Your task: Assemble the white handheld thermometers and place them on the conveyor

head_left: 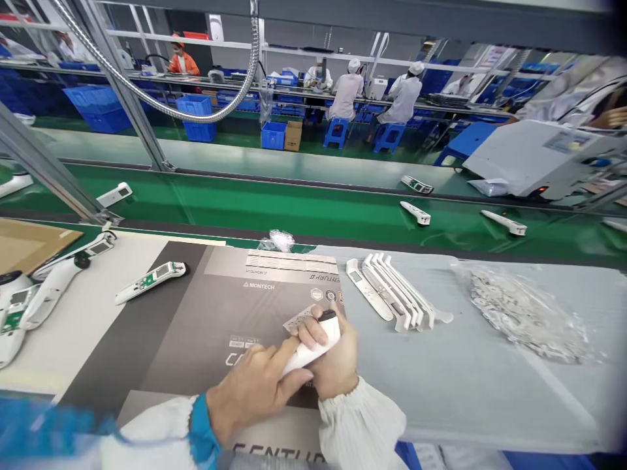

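A white handheld device (313, 346) with a black end is held between my two hands, above a grey printed cardboard sheet (210, 326). My left hand (255, 385) comes from the lower left, its fingers and thumb gripping the lower part. My right hand (337, 356) wraps round the upper part near the black end. Beside the fingers lies a small sheet of labels (298, 318). On the left, an opened device (151, 279) shows a green circuit board. Several white shell parts (392, 294) lie in a row right of the cardboard.
A clear bag of small parts (529, 316) lies on the right. Beyond the work surface runs a green conveyor (294, 209) carrying several devices. More devices (53, 287) are piled at the left. A metal post (122, 85) and hose (196, 117) stand ahead; people sit farther back.
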Demonstrator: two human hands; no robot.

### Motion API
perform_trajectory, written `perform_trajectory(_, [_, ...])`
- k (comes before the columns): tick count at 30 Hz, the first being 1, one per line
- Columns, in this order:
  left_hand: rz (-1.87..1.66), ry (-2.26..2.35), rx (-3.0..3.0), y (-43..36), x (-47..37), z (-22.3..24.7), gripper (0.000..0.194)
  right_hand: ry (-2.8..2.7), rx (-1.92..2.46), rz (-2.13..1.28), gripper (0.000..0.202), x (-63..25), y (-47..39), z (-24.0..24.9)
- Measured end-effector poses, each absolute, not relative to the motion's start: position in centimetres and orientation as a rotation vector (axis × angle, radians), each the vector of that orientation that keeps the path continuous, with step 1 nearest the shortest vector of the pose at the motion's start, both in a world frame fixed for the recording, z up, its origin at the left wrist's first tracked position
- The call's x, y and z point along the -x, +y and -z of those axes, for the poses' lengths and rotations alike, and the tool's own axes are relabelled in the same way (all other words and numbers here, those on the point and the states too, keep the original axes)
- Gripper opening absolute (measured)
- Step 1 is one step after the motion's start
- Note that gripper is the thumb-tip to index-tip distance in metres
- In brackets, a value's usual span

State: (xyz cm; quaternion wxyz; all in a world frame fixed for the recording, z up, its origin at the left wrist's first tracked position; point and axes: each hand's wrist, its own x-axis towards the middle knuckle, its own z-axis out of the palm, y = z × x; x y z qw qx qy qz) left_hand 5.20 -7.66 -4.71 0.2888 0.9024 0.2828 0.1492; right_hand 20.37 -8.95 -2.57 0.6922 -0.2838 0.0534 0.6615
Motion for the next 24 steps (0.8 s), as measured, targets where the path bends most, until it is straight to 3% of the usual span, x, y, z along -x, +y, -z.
perform_trajectory(3, [-0.331,0.883,-2.455,-5.9,-4.0,3.7,0.039,-0.038,0.650,-1.533,0.044,-20.0,-9.4,2.3])
perform_trajectory(6, [-0.523,1.066,-2.409,-5.3,-4.1,3.0,0.036,-0.263,0.736,-1.545,0.038,-19.6,-9.9,2.4])
perform_trajectory(9, [-0.785,1.058,-2.319,-6.1,-5.3,2.6,0.047,-0.382,0.893,-1.491,0.043,-18.8,-10.1,2.8])
perform_trajectory(13, [-0.935,1.086,-2.180,-7.4,-6.8,2.6,0.029,-0.325,0.960,-1.471,0.043,-17.7,-10.2,3.5])
perform_trajectory(17, [-1.051,1.052,-2.141,-7.6,-7.1,2.9,0.028,-0.282,0.966,-1.520,0.045,-17.1,-9.9,3.9])
perform_trajectory(21, [-0.914,1.058,-2.125,-6.8,-6.0,3.1,0.028,-0.291,1.020,-1.512,0.044,-16.9,-9.0,4.0])
perform_trajectory(24, [-0.548,1.068,-2.120,-4.7,-3.7,2.9,0.045,-0.461,1.123,-1.458,0.049,-18.2,-8.8,4.1])
